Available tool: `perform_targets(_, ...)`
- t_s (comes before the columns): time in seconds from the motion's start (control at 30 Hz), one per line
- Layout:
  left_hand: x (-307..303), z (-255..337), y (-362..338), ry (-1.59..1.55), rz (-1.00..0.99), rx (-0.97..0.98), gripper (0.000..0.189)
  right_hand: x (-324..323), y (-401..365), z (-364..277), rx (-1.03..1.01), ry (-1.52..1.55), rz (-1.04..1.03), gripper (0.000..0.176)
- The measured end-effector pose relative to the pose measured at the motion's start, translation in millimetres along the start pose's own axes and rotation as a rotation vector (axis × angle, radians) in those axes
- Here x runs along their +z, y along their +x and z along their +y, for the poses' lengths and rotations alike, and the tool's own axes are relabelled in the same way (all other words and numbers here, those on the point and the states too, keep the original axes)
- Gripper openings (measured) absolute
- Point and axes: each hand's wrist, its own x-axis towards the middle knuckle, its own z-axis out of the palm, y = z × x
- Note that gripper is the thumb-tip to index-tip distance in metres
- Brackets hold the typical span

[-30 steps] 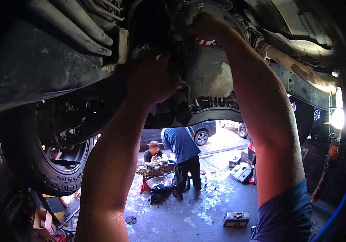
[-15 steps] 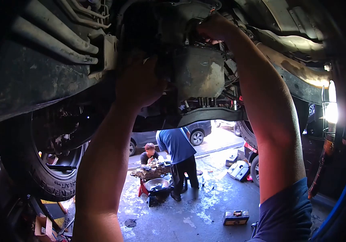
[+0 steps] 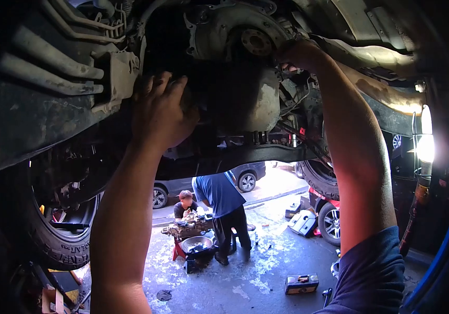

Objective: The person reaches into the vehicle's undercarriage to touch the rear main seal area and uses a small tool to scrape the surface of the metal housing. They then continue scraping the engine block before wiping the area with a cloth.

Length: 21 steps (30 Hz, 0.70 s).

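Overhead is a vehicle's underside. Against its dark part on the left, my left hand (image 3: 164, 112) is raised with fingers stretched and slightly apart, seemingly holding nothing. My right hand (image 3: 302, 55) reaches up at the right edge of the engine's rear face, its fingers curled. What it grips, if anything, is hidden by the hand. Just left of it shows a round flange (image 3: 257, 42) with holes around its centre. Below the flange hangs the oil pan (image 3: 267, 102), partly in shadow. Wires and hoses (image 3: 300, 102) run under my right hand.
A crossmember (image 3: 229, 158) spans below the oil pan. At right hangs a lit work lamp (image 3: 424, 147). On the floor beyond, two people are beside a gearbox (image 3: 185, 228), a metal basin (image 3: 197, 244) and a toolbox (image 3: 302, 283). A tyre (image 3: 65, 251) stands left.
My right hand has shifted right and slightly down, uncovering the round flange. My left hand's fingers now show extended. The whole view has shifted a little.
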Motion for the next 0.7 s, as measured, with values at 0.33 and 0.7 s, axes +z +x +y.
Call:
perform_targets(0.33, -1.5, 5.5, 0.4, 0.020, -0.047, -0.052, 0.065, -15.3, 13.6, 56.3, -0.198, -0.173, 0.140, 0.028)
perform_targets(0.7, -11.5, 4.6, 10.4, 0.007, -0.099, -0.026, 0.060, -25.4, 20.9, 38.1, -0.156, -0.101, 0.010, 0.020)
